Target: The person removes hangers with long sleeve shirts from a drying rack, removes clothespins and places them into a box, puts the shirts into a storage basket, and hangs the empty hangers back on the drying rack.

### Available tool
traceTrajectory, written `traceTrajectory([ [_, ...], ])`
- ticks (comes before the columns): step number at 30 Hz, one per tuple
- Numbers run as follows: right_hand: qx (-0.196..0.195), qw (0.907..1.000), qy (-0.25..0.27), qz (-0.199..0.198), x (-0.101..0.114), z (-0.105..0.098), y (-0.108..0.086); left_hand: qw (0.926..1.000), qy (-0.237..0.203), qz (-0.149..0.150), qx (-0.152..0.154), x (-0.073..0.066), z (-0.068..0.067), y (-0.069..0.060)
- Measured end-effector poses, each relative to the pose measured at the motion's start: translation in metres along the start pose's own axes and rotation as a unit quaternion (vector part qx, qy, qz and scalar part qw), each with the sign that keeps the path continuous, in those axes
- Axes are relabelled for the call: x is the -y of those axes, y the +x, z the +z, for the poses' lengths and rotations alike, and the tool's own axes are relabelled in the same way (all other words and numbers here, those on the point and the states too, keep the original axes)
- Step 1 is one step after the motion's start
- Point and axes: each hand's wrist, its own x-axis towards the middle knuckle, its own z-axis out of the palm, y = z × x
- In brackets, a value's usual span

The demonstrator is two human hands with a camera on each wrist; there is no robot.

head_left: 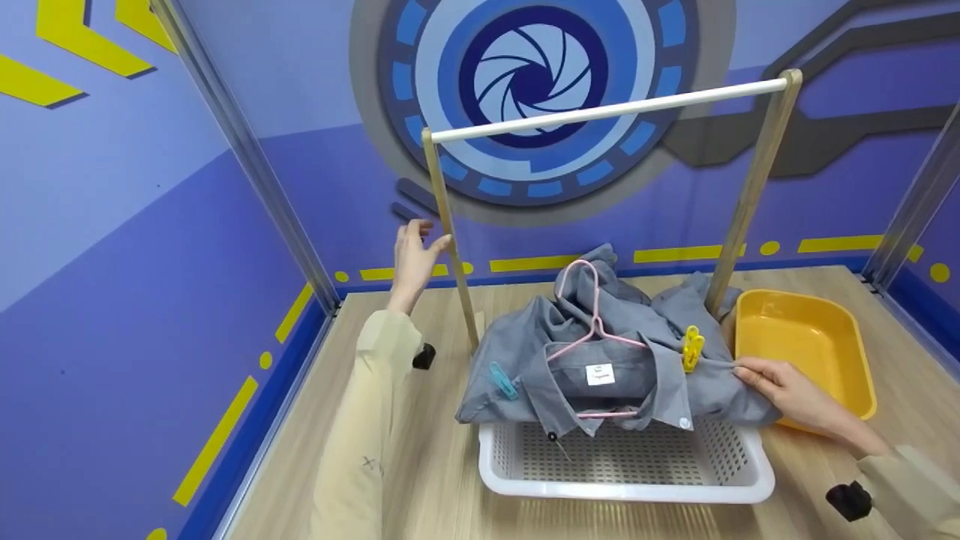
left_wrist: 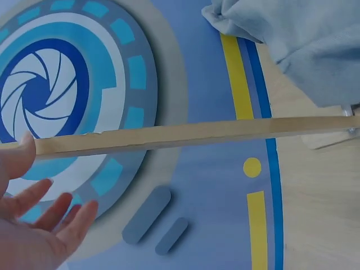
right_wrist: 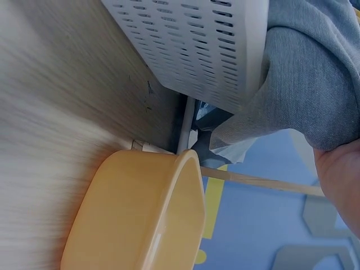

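- Over the white plastic basket (head_left: 626, 491) lay the grey shirt (head_left: 634, 367), looking soft, light and floppy
- Its thin pink hanger (head_left: 596, 326) seemed stiffer, so the hook (head_left: 596, 300) probably gave the steadiest hold
- Fingers of the right hand (head_left: 791, 394) pinched woven cloth at one side
- Left hand (head_left: 415, 259) fingers were loosely spread, thumb at the slim wooden post (left_wrist: 197, 132)

Matt grey cloth, visibly woven, is being displayed by the shirt (head_left: 634, 375). Light is being reflected by the glossy yellow plastic of the basin (head_left: 802, 341). Smooth white plastic is being shown by the perforated basket (head_left: 622, 491), coloured plastic by the clothes pegs (head_left: 693, 349). Bare, matt wood is being exposed along the uprights (left_wrist: 169, 135), while a smooth white finish is being presented by the rod (head_left: 607, 111). Pale wood grain is being displayed across the bench (head_left: 427, 465).
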Motion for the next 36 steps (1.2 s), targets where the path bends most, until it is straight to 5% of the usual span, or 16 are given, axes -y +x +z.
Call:
traceTrajectory([
  [4,0.001,0.9999,0.001,0.013,0.001,-0.001,-0.001,0.9984,-0.004,0.040,-0.039,0.003,0.001,-0.015],
  [8,-0.006,0.9999,0.006,0.014,0.002,-0.001,-0.002,0.9910,-0.012,0.122,-0.055,0.005,0.007,-0.038],
  [11,-0.011,0.9998,0.005,0.018,0.003,-0.001,-0.002,0.9834,-0.012,0.180,-0.022,0.010,0.013,-0.056],
  [14,-0.012,0.9997,0.005,0.021,0.004,-0.001,-0.002,0.9766,-0.025,0.209,0.043,0.017,0.019,-0.074],
  [21,-0.021,0.9996,0.002,0.020,0.007,-0.004,0.000,0.9652,-0.063,0.169,0.190,0.040,0.024,-0.104],
  [24,-0.022,0.9994,0.003,0.026,0.008,-0.004,0.000,0.9596,-0.084,0.149,0.224,0.044,0.022,-0.111],
  [30,-0.031,0.9990,-0.007,0.031,0.007,-0.004,0.000,0.9379,-0.132,0.137,0.290,0.026,0.009,-0.124],
  [36,-0.046,0.9986,-0.004,0.024,0.003,-0.003,0.000,0.9262,-0.144,0.141,0.319,0.026,0.009,-0.131],
])
